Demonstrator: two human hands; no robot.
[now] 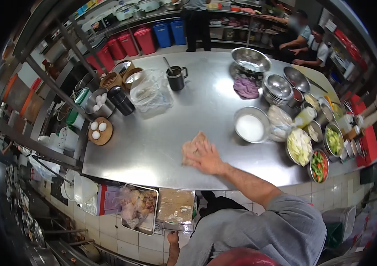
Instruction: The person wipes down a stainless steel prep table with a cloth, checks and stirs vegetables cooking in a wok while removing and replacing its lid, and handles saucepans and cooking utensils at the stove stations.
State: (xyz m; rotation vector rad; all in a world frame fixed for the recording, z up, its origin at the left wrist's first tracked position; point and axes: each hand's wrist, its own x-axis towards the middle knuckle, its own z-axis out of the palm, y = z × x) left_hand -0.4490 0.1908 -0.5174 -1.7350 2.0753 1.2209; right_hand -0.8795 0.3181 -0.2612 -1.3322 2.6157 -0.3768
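Observation:
My right hand (205, 158) is on a beige cloth (192, 150), holding it against the steel table (153, 146) near the front edge. Its fingers lie over the cloth, and part of the cloth shows beyond them. Low beside my body, below table height, hangs my left hand (173, 237); its fingers look curled closed with nothing visible in them. To the right of the cloth stands a steel bowl of white contents (250, 127). A dark mug (176, 80) with a utensil handle sticking out is farther back on the table.
At the left are a round board with eggs (102, 131), a black bottle (121, 100) and plastic bags (151, 93). A purple cloth (246, 88), steel bowls (278, 85) and cut vegetables (299, 146) crowd the right. A tray of bagged meat (152, 224) sits below the front edge.

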